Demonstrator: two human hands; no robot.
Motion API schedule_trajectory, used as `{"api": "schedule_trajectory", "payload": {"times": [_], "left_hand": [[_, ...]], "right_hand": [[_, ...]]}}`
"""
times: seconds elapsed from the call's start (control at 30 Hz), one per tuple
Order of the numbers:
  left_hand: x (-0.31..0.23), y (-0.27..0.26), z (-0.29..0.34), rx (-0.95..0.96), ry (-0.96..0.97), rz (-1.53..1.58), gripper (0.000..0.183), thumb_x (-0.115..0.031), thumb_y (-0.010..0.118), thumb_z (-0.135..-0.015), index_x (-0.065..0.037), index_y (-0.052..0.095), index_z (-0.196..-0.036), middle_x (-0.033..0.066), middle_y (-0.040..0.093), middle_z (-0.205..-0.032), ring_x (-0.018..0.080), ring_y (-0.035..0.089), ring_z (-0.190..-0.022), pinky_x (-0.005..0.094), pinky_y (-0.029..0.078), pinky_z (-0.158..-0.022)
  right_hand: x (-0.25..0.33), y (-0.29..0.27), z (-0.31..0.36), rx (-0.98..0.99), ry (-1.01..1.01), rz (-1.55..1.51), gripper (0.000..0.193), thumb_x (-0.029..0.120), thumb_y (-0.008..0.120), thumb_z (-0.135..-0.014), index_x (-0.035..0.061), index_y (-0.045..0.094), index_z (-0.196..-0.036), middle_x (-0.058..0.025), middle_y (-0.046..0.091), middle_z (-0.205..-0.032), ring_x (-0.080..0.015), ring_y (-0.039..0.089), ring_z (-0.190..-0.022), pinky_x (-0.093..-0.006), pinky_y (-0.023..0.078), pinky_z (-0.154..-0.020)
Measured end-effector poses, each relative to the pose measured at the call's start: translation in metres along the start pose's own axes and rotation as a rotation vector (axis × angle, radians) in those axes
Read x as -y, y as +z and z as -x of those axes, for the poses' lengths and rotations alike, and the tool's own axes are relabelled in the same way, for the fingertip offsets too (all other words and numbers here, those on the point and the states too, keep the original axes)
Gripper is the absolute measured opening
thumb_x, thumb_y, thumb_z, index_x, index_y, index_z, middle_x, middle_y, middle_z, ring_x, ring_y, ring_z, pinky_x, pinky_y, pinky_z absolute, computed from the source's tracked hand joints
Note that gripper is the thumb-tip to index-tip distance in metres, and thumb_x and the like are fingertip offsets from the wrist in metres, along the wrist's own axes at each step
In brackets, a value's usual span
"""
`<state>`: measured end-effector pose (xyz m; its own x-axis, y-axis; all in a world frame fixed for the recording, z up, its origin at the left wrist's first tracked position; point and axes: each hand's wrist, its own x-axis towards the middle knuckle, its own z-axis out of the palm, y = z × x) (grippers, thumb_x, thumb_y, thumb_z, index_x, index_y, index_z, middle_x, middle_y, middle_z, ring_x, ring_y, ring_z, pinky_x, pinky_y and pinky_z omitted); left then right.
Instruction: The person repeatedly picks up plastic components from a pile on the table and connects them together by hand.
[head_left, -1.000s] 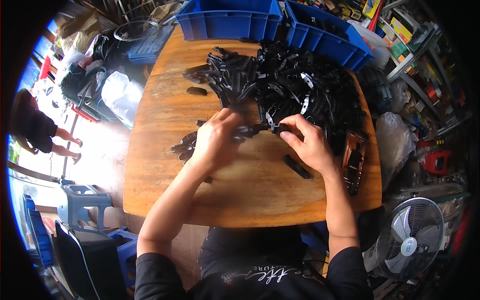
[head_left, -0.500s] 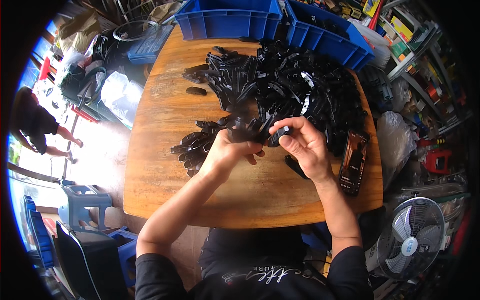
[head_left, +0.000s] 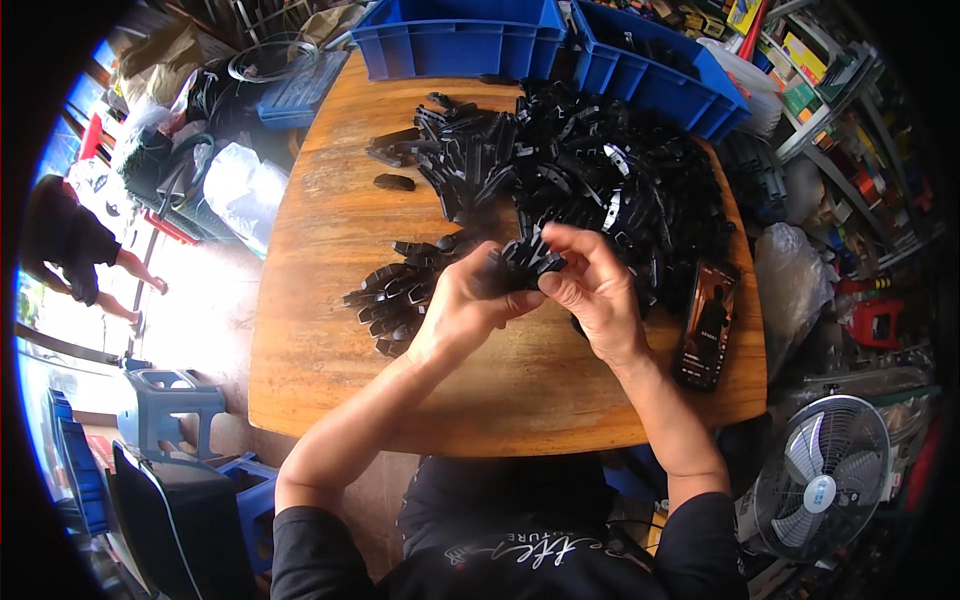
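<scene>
Over the near middle of the wooden table [head_left: 340, 220], my left hand [head_left: 462, 305] is closed around a bunch of small black plastic parts [head_left: 522, 256]. My right hand [head_left: 598, 295] meets it from the right, with thumb and fingertips pinched at the right end of that bunch. Some fingers are blurred, and which single part the right fingertips grip is partly hidden. Beyond both hands spreads a big heap of similar black parts [head_left: 600, 165]. A smaller, neater group of black parts [head_left: 395, 295] lies left of my left hand.
Two blue plastic bins [head_left: 460, 50] [head_left: 650, 85] stand at the table's far edge. A phone [head_left: 708, 325] with a lit screen lies at the right. A fan [head_left: 820, 490] stands at lower right, a stool [head_left: 170, 405] at left. Another person's legs [head_left: 110, 270] show at far left.
My right hand has moved left, bringing its black part against the bunch in my left hand. The left hand has turned slightly and the bunch now sits between both hands.
</scene>
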<state>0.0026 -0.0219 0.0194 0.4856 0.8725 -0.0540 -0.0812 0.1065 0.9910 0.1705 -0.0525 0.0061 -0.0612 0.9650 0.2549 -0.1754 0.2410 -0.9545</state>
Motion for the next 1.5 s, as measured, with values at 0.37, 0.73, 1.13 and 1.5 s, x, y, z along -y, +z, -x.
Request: {"api": "schedule_trajectory", "payload": {"times": [0.37, 0.73, 1.13, 1.5], "left_hand": [[0.007, 0.001, 0.002, 0.037, -0.055, -0.034, 0.021, -0.012, 0.073, -0.075, -0.004, 0.056, -0.086, 0.0012, 0.057, -0.069, 0.0074, 0.053, -0.062, 0.0221, 0.044, -0.054], [0.022, 0.004, -0.003, 0.112, 0.245, -0.418, 0.080, -0.013, 0.067, -0.078, -0.003, 0.018, -0.140, 0.0210, 0.052, -0.120, 0.0278, 0.054, -0.109, 0.0338, 0.045, -0.090], [0.005, -0.156, -0.133, -0.376, 0.244, -1.248, 0.063, -0.063, 0.047, -0.080, -0.022, 0.050, -0.128, 0.0204, 0.037, -0.136, 0.0405, 0.029, -0.127, 0.0521, 0.029, -0.099], [0.031, -0.111, -0.092, -0.036, 0.236, -1.437, 0.070, -0.059, 0.053, -0.079, -0.017, 0.042, -0.134, 0.0184, 0.026, -0.143, 0.0418, 0.015, -0.133, 0.0543, 0.021, -0.103]], "right_hand": [[0.012, -0.015, -0.001, 0.107, 0.114, 0.135, 0.042, 0.012, 0.070, -0.079, 0.0010, 0.050, -0.115, -0.0022, 0.058, -0.099, -0.0090, 0.053, -0.094, -0.0245, 0.044, -0.083], [0.004, 0.000, -0.008, 0.103, 0.054, 0.352, 0.053, 0.027, 0.077, -0.072, 0.0042, 0.048, -0.110, -0.0031, 0.054, -0.095, -0.0095, 0.052, -0.089, -0.0259, 0.045, -0.080], [0.124, -0.178, -0.250, -0.462, -0.096, 0.319, 0.029, 0.034, 0.070, -0.079, 0.0096, 0.055, -0.082, 0.0009, 0.054, -0.072, -0.0079, 0.054, -0.056, -0.0237, 0.053, -0.051], [0.041, -0.065, -0.089, 0.318, -0.127, 1.248, 0.019, 0.019, 0.066, -0.076, 0.0048, 0.063, -0.089, -0.0115, 0.062, -0.085, -0.0253, 0.060, -0.078, -0.0359, 0.049, -0.073]]}}
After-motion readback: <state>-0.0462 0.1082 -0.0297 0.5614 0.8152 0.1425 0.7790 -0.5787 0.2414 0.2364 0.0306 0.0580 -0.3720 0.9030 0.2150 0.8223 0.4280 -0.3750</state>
